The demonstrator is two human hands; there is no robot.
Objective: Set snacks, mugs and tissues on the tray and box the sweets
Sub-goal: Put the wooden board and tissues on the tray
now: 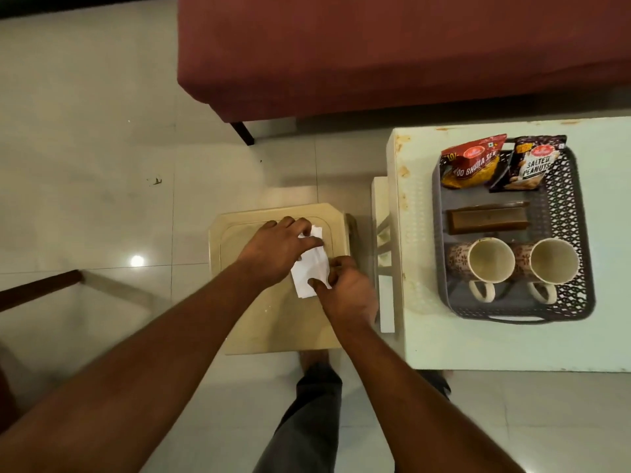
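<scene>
Tissue [312, 268], a single white folded piece as far as can be told, lies on one beige plastic stool [273, 322], and both bare hands have hold of it. The left hand [276, 249] covers its far end with fingers curled down and pinching the paper. The right hand [348, 288] nips the near right edge between thumb and bent fingers. To the right stands one white table [420, 329] carrying one grey lattice-sided tray [580, 213], well apart from the tissue. Five things sit on the tray. At its far end are two snack packets: a red and yellow packet [471, 162] whose visible lettering reads "BHUJIA SEV", and beside it a black and white packet [532, 163] reading "SALTED PEANUTS". Each carries a red oval logo too small to read. One brown box [488, 220] lies across the middle. Two patterned mugs [491, 262] [553, 262] lie side by side at the near end, mouths towards the camera, handles pointing near. One maroon sofa [375, 46] fills the far side.
</scene>
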